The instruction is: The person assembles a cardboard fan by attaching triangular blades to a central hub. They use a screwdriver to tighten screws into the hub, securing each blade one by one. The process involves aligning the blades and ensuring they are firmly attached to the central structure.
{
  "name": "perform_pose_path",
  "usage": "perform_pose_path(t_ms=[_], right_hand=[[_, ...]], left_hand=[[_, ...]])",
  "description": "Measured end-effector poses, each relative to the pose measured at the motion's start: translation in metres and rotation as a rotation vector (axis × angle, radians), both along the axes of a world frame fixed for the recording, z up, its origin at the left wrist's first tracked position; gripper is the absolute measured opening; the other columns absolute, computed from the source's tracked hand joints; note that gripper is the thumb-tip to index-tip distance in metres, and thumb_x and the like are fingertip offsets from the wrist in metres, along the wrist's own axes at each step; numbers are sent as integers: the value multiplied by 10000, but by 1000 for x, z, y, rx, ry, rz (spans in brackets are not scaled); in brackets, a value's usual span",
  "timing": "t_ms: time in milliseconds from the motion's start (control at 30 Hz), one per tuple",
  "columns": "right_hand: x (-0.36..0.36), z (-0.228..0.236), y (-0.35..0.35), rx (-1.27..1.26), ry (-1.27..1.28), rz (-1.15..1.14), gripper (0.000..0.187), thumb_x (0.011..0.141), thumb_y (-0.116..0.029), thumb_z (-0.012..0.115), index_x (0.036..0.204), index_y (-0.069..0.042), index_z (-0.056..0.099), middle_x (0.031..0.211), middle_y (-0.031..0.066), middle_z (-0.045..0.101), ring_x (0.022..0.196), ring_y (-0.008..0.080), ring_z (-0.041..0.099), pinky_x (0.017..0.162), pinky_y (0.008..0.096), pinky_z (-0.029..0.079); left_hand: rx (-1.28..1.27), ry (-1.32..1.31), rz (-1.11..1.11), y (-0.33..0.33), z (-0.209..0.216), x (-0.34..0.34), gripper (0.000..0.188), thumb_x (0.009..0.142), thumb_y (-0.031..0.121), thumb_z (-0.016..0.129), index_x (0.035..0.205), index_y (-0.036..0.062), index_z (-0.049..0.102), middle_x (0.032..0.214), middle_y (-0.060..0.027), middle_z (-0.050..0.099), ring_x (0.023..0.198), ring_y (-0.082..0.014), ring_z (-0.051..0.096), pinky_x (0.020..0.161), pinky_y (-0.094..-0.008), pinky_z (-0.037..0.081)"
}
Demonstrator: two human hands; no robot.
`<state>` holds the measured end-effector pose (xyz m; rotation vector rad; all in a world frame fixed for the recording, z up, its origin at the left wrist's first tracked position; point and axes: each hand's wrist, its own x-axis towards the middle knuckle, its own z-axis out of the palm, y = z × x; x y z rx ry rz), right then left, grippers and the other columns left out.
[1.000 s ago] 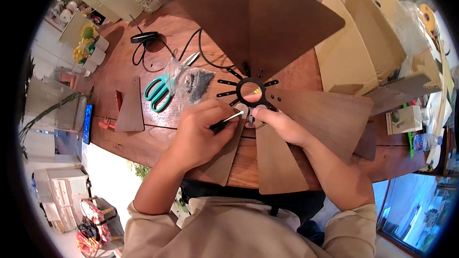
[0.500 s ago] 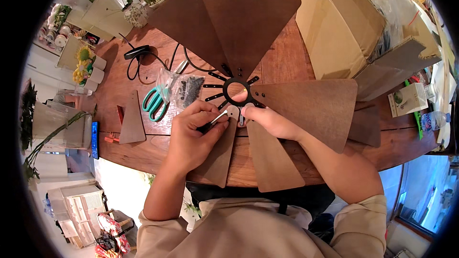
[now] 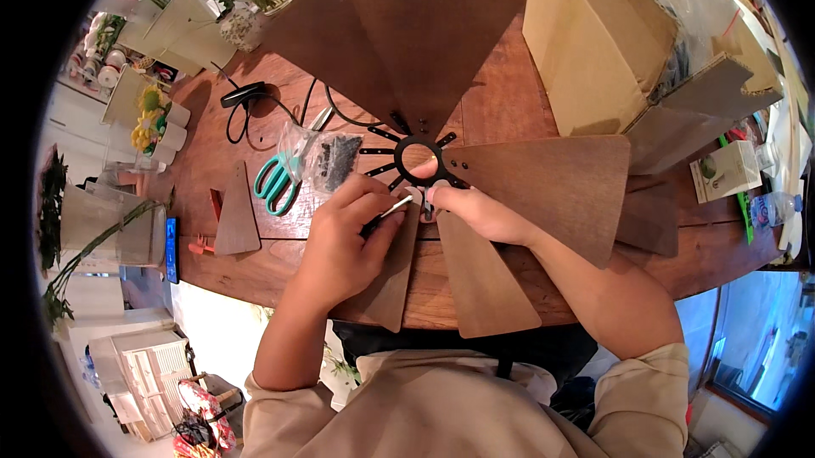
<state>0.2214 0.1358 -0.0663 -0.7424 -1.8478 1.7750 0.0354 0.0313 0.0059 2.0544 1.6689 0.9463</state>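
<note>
- Head view: The left hand (image 3: 348, 233) is clenched round a slim tool (image 3: 397, 206) with a dark handle and a pale shaft; the tip points at the rounded inner end of the left narrow blade (image 3: 390, 288).
- The right hand (image 3: 484, 213) grasps the near side of the black hub (image 3: 398, 161), thumb on top beside the inner end of the right narrow blade (image 3: 488, 280); a fingertip shows through the ring's opening. Exactly what lies under the thumb is hidden.
- The black hub sits near the middle of the wooden table (image 3: 497, 76), its short arms spreading outward, several of them without a blade.
- A wide brown blade (image 3: 399, 38) spreads from its far side, and a lighter brown blade (image 3: 552, 191) reaches out to the right, dark screws at its inner end.
- Left of the hub lies a clear bag of dark screws (image 3: 340, 162), next to teal-handled scissors (image 3: 294, 195).
- Farther left, a loose blade (image 3: 238, 219) lies near a red piece (image 3: 201, 245); a phone (image 3: 172, 250) is by the table's left edge.
- An open cardboard box (image 3: 586, 50) stands at the far right.
</note>
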Motion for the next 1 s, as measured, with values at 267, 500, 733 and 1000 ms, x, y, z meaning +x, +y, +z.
perform_pose_path(t_ms=[267,500,733,1000], right_hand=[[1,16,-2,-3,-80,10,307,1004,-148,555,1292,-44,572,982,41,651,922,112,611,844,297,496],[-2,7,0,-64,-24,22,285,1004,-150,544,1265,-46,589,958,35,655,884,115,619,818,300,500],[6,30,-4,219,-152,-31,226,976,-207,575,1148,-92,667,922,26,672,865,128,612,797,308,484],[4,18,-5,179,-233,-60,238,973,-266,583,1117,-92,660,947,32,680,885,148,607,809,328,478]], left_hand=[[-113,-157,86,-6,-2,-4,100,841,-43,710,940,-40,693,920,-103,635,805,-216,627,712,-290,488],[-168,-180,137,-5,1,4,75,833,-45,716,907,-37,707,877,-84,616,790,-180,600,710,-280,472],[-231,-182,171,-3,2,2,75,825,-27,742,892,-33,709,836,-59,610,734,-130,570,674,-267,460],[-277,-291,274,-4,-2,6,76,867,-18,738,936,-29,708,757,20,646,700,-40,543,618,-201,423]])
